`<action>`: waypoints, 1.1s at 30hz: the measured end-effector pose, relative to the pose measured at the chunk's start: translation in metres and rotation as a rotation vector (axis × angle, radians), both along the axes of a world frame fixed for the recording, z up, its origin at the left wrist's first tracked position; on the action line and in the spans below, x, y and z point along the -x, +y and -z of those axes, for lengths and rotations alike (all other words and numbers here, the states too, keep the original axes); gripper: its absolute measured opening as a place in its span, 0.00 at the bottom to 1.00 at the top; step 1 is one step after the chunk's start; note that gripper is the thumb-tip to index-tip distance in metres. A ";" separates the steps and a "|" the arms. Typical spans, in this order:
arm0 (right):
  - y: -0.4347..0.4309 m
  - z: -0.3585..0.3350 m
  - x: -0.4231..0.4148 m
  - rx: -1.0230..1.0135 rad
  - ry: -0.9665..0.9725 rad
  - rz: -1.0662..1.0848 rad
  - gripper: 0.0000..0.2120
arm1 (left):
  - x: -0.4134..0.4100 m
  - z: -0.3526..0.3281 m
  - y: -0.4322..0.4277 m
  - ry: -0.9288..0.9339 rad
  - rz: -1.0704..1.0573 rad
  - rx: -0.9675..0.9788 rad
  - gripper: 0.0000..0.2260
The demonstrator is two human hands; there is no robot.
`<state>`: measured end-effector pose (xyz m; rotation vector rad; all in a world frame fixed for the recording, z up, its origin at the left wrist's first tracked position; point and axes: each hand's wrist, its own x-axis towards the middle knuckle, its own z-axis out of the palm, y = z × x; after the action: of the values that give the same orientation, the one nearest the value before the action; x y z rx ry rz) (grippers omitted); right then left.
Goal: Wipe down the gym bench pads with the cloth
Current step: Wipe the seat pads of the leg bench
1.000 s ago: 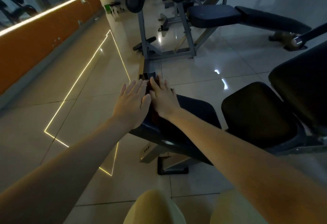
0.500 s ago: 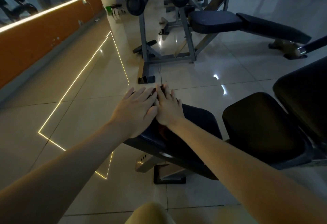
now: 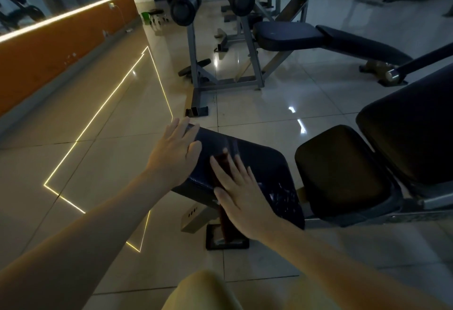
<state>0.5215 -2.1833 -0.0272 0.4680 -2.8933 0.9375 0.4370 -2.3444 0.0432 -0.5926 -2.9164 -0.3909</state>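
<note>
Vinyl, dark blue: the end pad (image 3: 259,162) of the near bench (image 3: 416,202) was the one under work. Right hand (image 3: 242,197) lay flat on it, fingers straight and spread, pressing a dark red cloth (image 3: 221,162) against the top. The cloth showed as a strip between thumb and forefinger, the rest hidden under the palm. A reddish band below the pad's near edge may have been its hanging end or part of the bench; could not tell in the dim light. Left hand (image 3: 174,153) rested open on the pad's far left corner, fingers straight, holding nothing, apparently steadying.

Progress, as judged: pale wet streaks showed on the end pad, one across the middle just beyond the right fingertips and a patch at its right near corner. That suggested wiping of this pad was under way, not finished. The part by the left hand showed no sheen that could be made out.

Left to do, as judged: the seat pad (image 3: 338,170), just beside the end pad on the right, and the back pad (image 3: 411,133) rising beyond it both looked matt and dry, no streaks. A second bench (image 3: 318,37) stood well apart across the tiled floor (image 3: 98,157); whether it belonged to the task could not be told. Task reckoned early: first pad of at least three.
</note>
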 end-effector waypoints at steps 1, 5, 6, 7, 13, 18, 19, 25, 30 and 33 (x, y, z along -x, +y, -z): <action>0.002 0.002 -0.003 -0.017 -0.007 -0.004 0.25 | 0.001 0.000 -0.001 0.036 0.053 0.046 0.33; -0.001 -0.004 0.040 0.035 -0.057 0.090 0.25 | 0.003 -0.004 -0.004 0.096 0.193 0.168 0.35; 0.000 -0.006 0.060 0.051 -0.087 0.130 0.25 | 0.002 -0.006 -0.003 0.090 0.197 0.178 0.36; 0.002 -0.007 0.080 0.062 -0.125 0.176 0.25 | 0.002 -0.007 -0.001 0.079 0.194 0.188 0.37; -0.017 -0.031 0.126 0.103 -0.331 0.460 0.28 | -0.001 -0.010 0.002 0.078 0.152 0.186 0.40; -0.030 -0.023 0.052 0.150 -0.066 0.173 0.27 | 0.000 -0.006 0.000 0.071 0.163 0.156 0.39; -0.022 -0.017 0.040 0.152 -0.048 0.130 0.26 | 0.001 -0.006 -0.001 0.068 0.166 0.155 0.39; 0.037 0.014 0.056 0.152 -0.219 0.369 0.26 | 0.002 -0.007 0.001 0.074 0.164 0.154 0.39; -0.019 -0.023 0.108 0.144 -0.227 0.472 0.27 | 0.005 -0.005 0.000 0.074 0.143 0.139 0.39; -0.039 -0.034 0.104 0.140 -0.125 0.299 0.27 | 0.006 -0.002 -0.002 0.076 0.128 0.131 0.38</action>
<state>0.4178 -2.2219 0.0070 -0.0344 -2.8641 1.1409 0.4308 -2.3467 0.0448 -0.7977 -2.8555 -0.1877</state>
